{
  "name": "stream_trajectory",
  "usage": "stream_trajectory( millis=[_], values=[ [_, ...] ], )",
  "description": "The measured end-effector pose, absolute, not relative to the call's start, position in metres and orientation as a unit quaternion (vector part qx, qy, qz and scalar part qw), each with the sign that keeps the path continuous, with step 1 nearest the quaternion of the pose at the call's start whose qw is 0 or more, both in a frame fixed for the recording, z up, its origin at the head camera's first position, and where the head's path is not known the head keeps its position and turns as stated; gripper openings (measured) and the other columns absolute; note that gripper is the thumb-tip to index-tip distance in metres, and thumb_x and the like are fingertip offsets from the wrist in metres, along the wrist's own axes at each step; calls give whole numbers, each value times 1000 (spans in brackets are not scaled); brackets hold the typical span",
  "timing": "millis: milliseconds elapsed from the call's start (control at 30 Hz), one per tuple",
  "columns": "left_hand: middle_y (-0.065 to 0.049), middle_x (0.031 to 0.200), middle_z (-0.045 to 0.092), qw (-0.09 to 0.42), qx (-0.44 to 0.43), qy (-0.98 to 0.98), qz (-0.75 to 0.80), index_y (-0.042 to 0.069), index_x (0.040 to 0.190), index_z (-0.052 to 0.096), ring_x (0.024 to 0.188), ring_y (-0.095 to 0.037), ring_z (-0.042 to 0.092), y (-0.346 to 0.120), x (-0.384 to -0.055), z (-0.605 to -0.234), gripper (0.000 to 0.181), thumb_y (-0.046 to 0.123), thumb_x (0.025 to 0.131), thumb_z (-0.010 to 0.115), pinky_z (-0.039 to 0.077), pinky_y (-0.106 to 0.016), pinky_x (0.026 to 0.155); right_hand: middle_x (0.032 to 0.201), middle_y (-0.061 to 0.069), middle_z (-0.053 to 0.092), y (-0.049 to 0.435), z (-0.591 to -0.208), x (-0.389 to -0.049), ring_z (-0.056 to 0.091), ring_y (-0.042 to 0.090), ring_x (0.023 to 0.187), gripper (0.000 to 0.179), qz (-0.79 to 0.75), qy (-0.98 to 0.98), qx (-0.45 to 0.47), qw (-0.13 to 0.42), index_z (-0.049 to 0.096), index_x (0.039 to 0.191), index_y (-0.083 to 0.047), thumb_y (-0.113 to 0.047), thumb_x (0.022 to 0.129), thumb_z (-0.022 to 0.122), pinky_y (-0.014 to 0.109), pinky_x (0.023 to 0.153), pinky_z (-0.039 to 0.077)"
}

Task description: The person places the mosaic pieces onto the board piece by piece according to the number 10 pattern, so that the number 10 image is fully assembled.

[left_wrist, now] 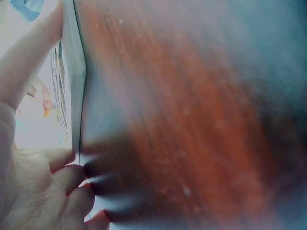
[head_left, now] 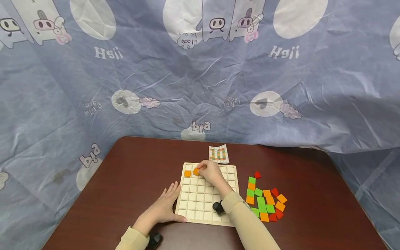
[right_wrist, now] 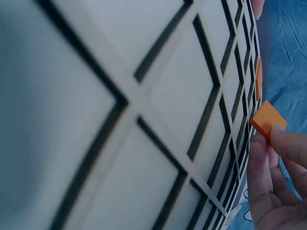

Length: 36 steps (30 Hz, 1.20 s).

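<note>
A square tile (head_left: 196,172), tilted, is pinched by the right hand (head_left: 211,172), left of its palm, with the board (head_left: 200,197) beneath, whose edge is touched by the farther left hand (head_left: 163,207), thumb and fingers apart.

Brown table (head_left: 140,166), gridded board (head_left: 200,198), card (head_left: 218,154), tiles (head_left: 261,205)
</note>
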<state>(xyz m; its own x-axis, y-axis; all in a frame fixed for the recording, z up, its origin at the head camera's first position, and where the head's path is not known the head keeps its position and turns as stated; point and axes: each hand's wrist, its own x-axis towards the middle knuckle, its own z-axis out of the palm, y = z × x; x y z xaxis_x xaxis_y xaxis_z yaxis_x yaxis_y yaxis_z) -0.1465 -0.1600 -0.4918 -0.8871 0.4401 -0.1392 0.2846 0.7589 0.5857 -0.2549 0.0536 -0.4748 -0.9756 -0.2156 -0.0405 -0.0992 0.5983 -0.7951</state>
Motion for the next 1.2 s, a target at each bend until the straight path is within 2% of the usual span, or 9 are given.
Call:
stream_trajectory(
  millis=[200, 400, 500, 700, 867, 1033, 1200],
  values=[
    [-27, 162, 12, 136, 197, 929, 282, -3, 155, 20, 151, -42, 12, -158, -145, -492, 124, 55, 67, 86, 15, -62, 120, 90, 7, 73, 51, -478, -254, 61, 15, 72, 7, -421, 900, -93, 63, 75, 95, -7, -7, 90, 70, 28, 66, 51],
    [-27, 162, 11, 135, 199, 929, 281, -5, 155, 20, 151, -42, 12, -158, -145, -492, 125, 54, 67, 86, 15, -62, 120, 105, 10, 73, 48, -479, -253, 68, 23, 89, 13, -391, 911, -110, 65, 76, 100, -8, -6, 92, 67, 33, 76, 57],
    [-27, 162, 11, 137, 201, 928, 281, -5, 155, 20, 151, -42, 12, -157, -145, -492, 125, 54, 67, 86, 15, -61, 120, 107, 12, 70, 46, -478, -252, 67, 25, 92, 13, -386, 913, -115, 64, 76, 101, -7, -5, 92, 67, 34, 77, 57],
    [-26, 163, 10, 142, 197, 928, 283, -5, 155, 19, 152, -41, 10, -158, -145, -491, 124, 54, 68, 85, 13, -60, 121, 102, 9, 64, 44, -479, -251, 63, 23, 90, 16, -362, 922, -130, 51, 77, 103, -5, -3, 89, 70, 31, 75, 56],
    [-26, 163, 11, 137, 197, 931, 277, -4, 155, 20, 152, -41, 12, -159, -146, -493, 124, 55, 68, 85, 14, -60, 120, 103, 8, 62, 42, -480, -249, 64, 24, 93, 20, -318, 935, -151, 39, 77, 108, -4, -4, 89, 70, 31, 79, 57],
    [-25, 163, 11, 136, 195, 930, 280, -3, 155, 20, 152, -40, 11, -160, -146, -495, 124, 55, 68, 85, 14, -60, 121, 100, 8, 59, 41, -480, -246, 61, 20, 87, 24, -283, 942, -177, 38, 74, 113, -1, -4, 90, 69, 29, 76, 55],
    [-25, 163, 10, 133, 193, 932, 277, -3, 155, 20, 152, -40, 11, -161, -146, -495, 124, 56, 68, 84, 14, -59, 121, 106, 10, 62, 45, -478, -244, 61, 19, 88, 26, -318, 932, -169, 37, 73, 115, -1, -6, 89, 70, 28, 74, 54]
  ],
)
